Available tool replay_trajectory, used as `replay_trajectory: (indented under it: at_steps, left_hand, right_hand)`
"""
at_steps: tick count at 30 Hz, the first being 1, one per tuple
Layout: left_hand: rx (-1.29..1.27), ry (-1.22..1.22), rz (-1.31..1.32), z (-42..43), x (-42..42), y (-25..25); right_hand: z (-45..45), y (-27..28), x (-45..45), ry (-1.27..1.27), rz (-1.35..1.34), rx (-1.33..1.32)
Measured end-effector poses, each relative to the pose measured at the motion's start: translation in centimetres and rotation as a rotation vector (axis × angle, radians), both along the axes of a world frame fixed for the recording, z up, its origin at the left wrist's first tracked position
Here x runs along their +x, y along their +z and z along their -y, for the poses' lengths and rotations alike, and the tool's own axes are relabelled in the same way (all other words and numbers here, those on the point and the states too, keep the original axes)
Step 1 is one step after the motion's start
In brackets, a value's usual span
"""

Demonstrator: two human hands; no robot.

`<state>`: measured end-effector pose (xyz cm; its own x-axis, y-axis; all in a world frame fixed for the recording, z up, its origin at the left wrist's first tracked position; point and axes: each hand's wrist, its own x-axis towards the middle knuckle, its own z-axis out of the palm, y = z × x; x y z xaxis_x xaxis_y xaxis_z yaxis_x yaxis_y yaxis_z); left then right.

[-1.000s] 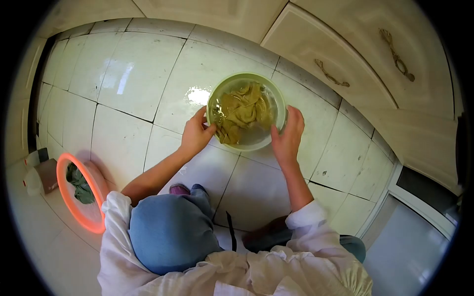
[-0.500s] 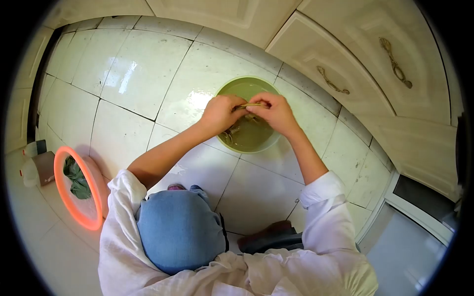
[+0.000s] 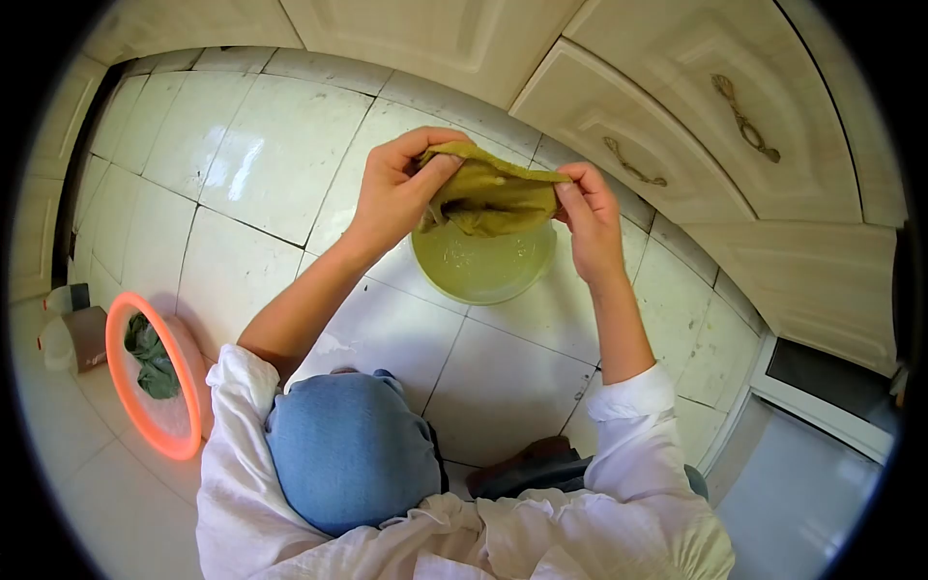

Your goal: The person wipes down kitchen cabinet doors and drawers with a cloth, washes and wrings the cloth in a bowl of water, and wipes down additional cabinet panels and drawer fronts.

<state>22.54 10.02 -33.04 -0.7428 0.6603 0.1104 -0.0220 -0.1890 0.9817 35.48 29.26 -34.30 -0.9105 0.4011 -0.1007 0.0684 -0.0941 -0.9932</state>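
Observation:
A wet olive-yellow cloth is stretched between my two hands above a light green basin. My left hand grips its left end, thumb on top. My right hand pinches the right end of its edge between thumb and fingers. The lower part of the cloth sags in folds, and what kind of item it is I cannot tell. Cloudy water with a few bubbles shows in the basin below; the cloth hides the basin's far side.
On the left stands an orange-rimmed tub holding dark green cloth. Plastic jugs sit behind it. Cabinets with drawer handles line the far side and right of the white tiled floor.
Both hands have come up out of the basin, lifting the cloth from the water. They have moved apart, so the cloth is now spread between them.

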Motion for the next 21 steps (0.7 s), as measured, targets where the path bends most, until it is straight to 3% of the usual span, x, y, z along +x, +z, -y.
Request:
replay_trajectory:
  at_steps: [2, 4, 7, 8, 10, 13, 15, 17, 18, 19, 20, 21]
  left_hand:
    - [-0.074, 0.028, -0.121, -0.1, 0.3, -2.1]
    - [-0.266, -0.030, -0.288, 0.0, 0.6, -4.5]
    - [-0.513, -0.168, -0.633, -0.5, 2.1, -8.4]
    - [-0.513, -0.164, -0.630, -0.7, 2.4, -9.3]
    - [-0.966, -0.532, -0.764, -1.2, 3.1, -10.3]
    - [-1.037, -0.606, -0.887, -1.0, 4.2, -12.9]
    - [-1.031, -0.595, -0.935, -1.2, 4.1, -13.1]
    - [-0.996, -0.564, -0.768, -1.2, 3.7, -12.1]
    - [-0.995, -0.559, -0.771, -1.1, 3.5, -11.1]
    - [-0.850, -0.388, -0.576, -1.0, 3.5, -10.0]
    - [-0.700, -0.223, -0.381, -0.8, 3.6, -9.1]
    - [-0.701, -0.222, -0.381, -0.6, 4.3, -8.7]
  right_hand:
    - [0.2, -1.9, 0.3, -0.034, -0.034, 0.028]
    - [0.8, -4.5, 0.3, 0.059, 0.208, 0.448]
    - [2.5, -6.5, 0.7, 0.226, 0.358, 0.515]
    - [2.9, -7.7, 0.9, 0.296, 0.312, 0.701]
    - [3.8, -9.3, 1.0, 0.418, 0.332, 0.959]
    - [4.5, -11.5, 0.6, 0.589, 0.561, 1.142]
    - [4.5, -11.9, 0.1, 0.586, 0.592, 1.130]
    - [4.2, -11.8, -0.4, 0.581, 0.619, 1.121]
    - [4.2, -11.2, -0.4, 0.414, 0.657, 0.977]
    - [4.1, -10.9, -0.4, 0.249, 0.688, 0.828]
    - [3.9, -10.7, -0.3, 0.250, 0.685, 0.830]
    - [3.7, -10.7, 0.2, -0.022, 0.617, 0.265]
